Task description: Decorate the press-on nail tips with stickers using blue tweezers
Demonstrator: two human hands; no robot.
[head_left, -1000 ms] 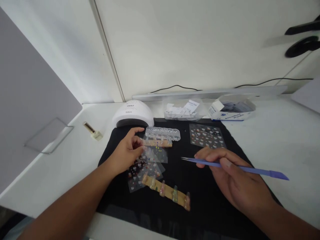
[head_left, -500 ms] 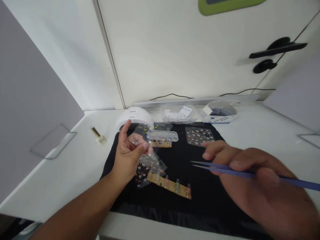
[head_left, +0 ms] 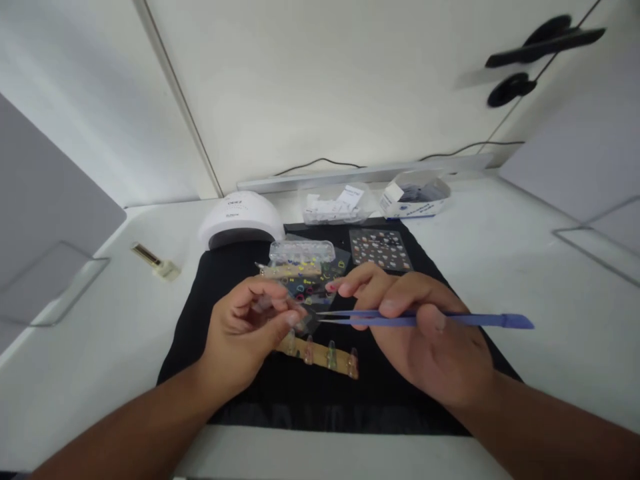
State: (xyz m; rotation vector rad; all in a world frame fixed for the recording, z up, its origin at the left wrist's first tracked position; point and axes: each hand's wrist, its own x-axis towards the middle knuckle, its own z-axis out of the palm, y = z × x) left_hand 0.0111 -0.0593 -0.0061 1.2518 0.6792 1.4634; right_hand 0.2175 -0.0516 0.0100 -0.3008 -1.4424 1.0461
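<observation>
The white bench [head_left: 525, 267] carries a black mat [head_left: 240, 267] whose near edge lies close to the bench's front edge; bare bench surface lies open to the mat's left and right. Compared with half a second earlier, the two hands have closed in over the mat's middle and now almost meet. The right hand [head_left: 425, 340], formerly low at the right, now sits nearer the centre, its fingers closed around blue tweezers [head_left: 425, 320] held level, the tips pointing left and reaching the left hand's fingertips. The left hand [head_left: 245, 333], earlier raised with the thumb spread, is now curled, its fingers pinching a clear sticker sheet [head_left: 305, 293] that fans out above the mat. Just below both hands, a tan strip of nail tips [head_left: 320, 353] lies on the mat. Beyond them lie a clear bead tray [head_left: 302, 251] and a second sticker sheet [head_left: 379, 248]. At the mat's far left corner stands a white nail lamp [head_left: 240, 217]; a small bottle [head_left: 155, 261] lies well apart on the left.
</observation>
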